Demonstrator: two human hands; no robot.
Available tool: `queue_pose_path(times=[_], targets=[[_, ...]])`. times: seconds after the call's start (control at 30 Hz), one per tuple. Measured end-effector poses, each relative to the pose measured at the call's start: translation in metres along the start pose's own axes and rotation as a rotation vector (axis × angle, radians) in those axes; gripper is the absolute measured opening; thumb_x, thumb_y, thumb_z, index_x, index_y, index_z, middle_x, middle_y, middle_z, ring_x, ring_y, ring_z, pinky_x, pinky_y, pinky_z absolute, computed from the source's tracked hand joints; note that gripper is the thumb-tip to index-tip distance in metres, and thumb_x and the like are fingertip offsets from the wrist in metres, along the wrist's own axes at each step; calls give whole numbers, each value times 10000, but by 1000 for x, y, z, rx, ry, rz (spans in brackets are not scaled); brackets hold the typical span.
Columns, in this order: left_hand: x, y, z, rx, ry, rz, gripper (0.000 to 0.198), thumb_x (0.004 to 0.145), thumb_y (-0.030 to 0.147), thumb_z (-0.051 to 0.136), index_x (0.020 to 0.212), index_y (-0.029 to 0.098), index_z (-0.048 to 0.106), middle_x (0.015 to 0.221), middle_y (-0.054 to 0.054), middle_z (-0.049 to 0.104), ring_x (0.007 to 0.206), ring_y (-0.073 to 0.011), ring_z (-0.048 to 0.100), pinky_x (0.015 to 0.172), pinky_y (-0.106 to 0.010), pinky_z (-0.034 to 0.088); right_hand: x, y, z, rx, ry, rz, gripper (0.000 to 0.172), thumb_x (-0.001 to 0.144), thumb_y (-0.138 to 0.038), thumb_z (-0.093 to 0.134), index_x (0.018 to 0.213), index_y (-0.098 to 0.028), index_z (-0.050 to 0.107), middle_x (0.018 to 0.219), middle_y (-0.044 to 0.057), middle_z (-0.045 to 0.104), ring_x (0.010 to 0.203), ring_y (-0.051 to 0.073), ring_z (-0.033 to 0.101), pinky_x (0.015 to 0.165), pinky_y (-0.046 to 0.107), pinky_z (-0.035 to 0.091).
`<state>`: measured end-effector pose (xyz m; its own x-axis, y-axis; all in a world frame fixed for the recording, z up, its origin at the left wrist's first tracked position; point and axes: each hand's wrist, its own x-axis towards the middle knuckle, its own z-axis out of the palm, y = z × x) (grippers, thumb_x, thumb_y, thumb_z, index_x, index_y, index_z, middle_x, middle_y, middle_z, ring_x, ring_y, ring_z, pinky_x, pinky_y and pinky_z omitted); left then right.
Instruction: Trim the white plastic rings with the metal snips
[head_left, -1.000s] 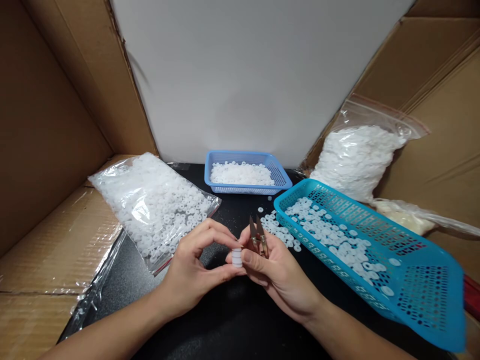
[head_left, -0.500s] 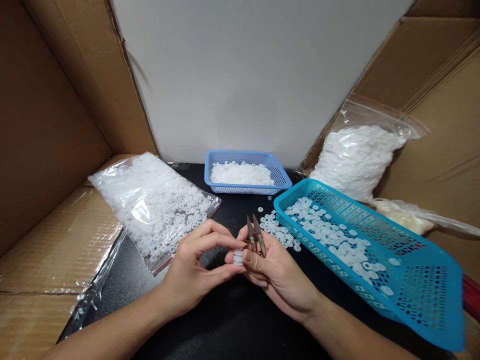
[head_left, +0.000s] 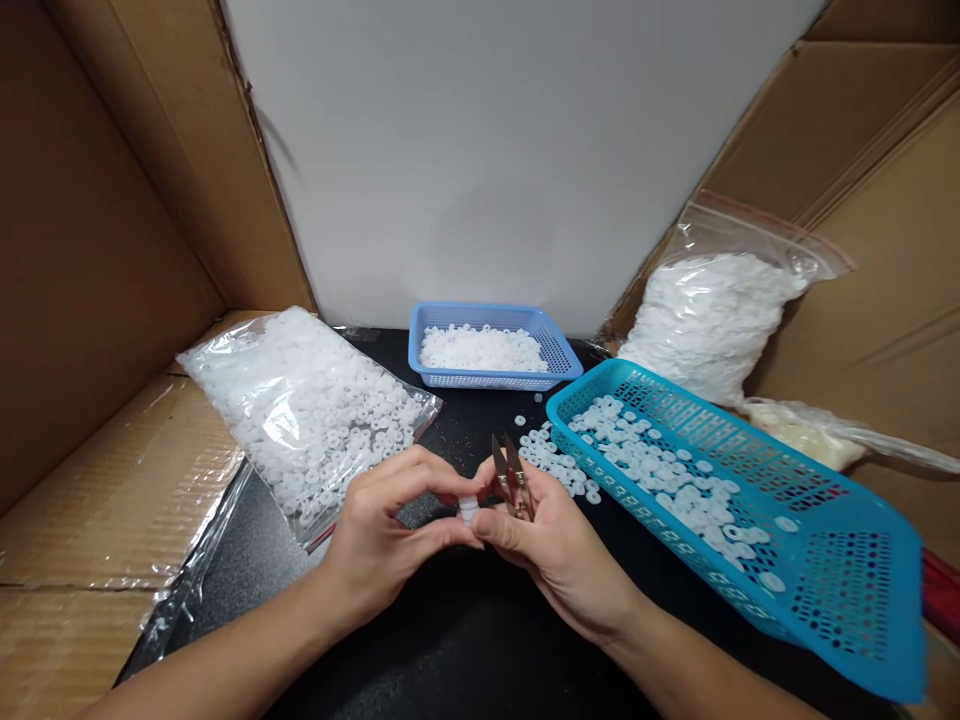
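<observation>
Both hands meet above the black tabletop (head_left: 465, 640). My left hand (head_left: 382, 535) pinches a small stack of white plastic rings (head_left: 469, 509) between thumb and fingers. My right hand (head_left: 551, 545) is closed too; its thumb touches the same stack and its palm holds small metal thread snips (head_left: 511, 477), blades pointing up and away. Fingers hide most of the stack. Loose white rings (head_left: 559, 466) lie on the table just beyond my right hand.
A teal basket (head_left: 825, 590) with scattered rings stands to the right, a small blue basket (head_left: 491, 345) of rings at the back. Clear bags of rings lie at left (head_left: 307, 405) and back right (head_left: 712, 310). Cardboard walls enclose both sides; a white board stands behind.
The hands have closed in on each other a little, so the ring stack is more covered. The snips shifted slightly. Everything else stayed put.
</observation>
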<state>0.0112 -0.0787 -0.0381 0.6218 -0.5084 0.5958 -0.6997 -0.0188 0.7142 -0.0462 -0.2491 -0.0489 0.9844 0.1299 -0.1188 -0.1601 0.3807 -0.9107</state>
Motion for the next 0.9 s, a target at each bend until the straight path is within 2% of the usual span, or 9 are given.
queue_pose_path(times=[0.13, 0.3, 0.47, 0.7, 0.73, 0.8, 0.9], targets=[[4, 2, -2, -20, 47, -24, 191, 719, 252, 869, 874, 190, 776, 765, -24, 715, 688, -125, 667, 640, -212, 526, 1, -1, -1, -13, 4, 5, 480, 706, -473, 859, 919, -138, 589, 663, -46, 459, 530, 21, 282, 495, 205, 171], [5, 4, -2, -12, 53, -35, 140, 731, 220, 860, 840, 190, 778, 750, -18, 721, 671, -120, 664, 636, -210, 519, 3, 0, -2, -34, 24, -30, 443, 716, -464, 856, 904, -121, 648, 646, -38, 482, 514, 14, 274, 482, 205, 179], [6, 3, -3, -13, 31, -87, 130, 782, 307, 830, 832, 197, 784, 747, -37, 728, 666, -147, 662, 631, -250, 516, 2, -1, -3, -41, 54, -19, 476, 687, -474, 873, 929, -127, 654, 674, -24, 517, 513, 16, 284, 469, 200, 166], [6, 1, -3, -90, 47, -182, 105, 780, 271, 837, 809, 191, 777, 736, -34, 722, 670, -145, 653, 672, -252, 533, 1, -2, -7, -67, 8, -10, 482, 761, -515, 806, 999, -126, 652, 636, -49, 424, 492, 17, 226, 456, 206, 136], [5, 1, -3, -106, 43, -200, 94, 783, 265, 835, 805, 193, 779, 737, -35, 722, 675, -146, 655, 680, -253, 536, 1, -2, -7, -84, 7, -17, 475, 773, -515, 796, 1010, -129, 652, 645, -42, 449, 494, 20, 236, 460, 206, 147], [5, -1, -4, -156, 32, -252, 61, 798, 245, 820, 836, 205, 793, 777, -37, 734, 720, -146, 676, 706, -238, 546, 2, -5, -7, -163, 10, -61, 444, 791, -504, 780, 1021, -143, 660, 712, -6, 539, 532, 39, 343, 490, 201, 228], [5, -4, -5, -269, 42, -377, 102, 808, 227, 808, 909, 241, 810, 894, -36, 762, 821, -141, 716, 750, -195, 568, 5, -14, -12, -462, 110, -218, 323, 847, -467, 720, 983, -176, 691, 835, 37, 633, 650, 93, 475, 581, 225, 342]])
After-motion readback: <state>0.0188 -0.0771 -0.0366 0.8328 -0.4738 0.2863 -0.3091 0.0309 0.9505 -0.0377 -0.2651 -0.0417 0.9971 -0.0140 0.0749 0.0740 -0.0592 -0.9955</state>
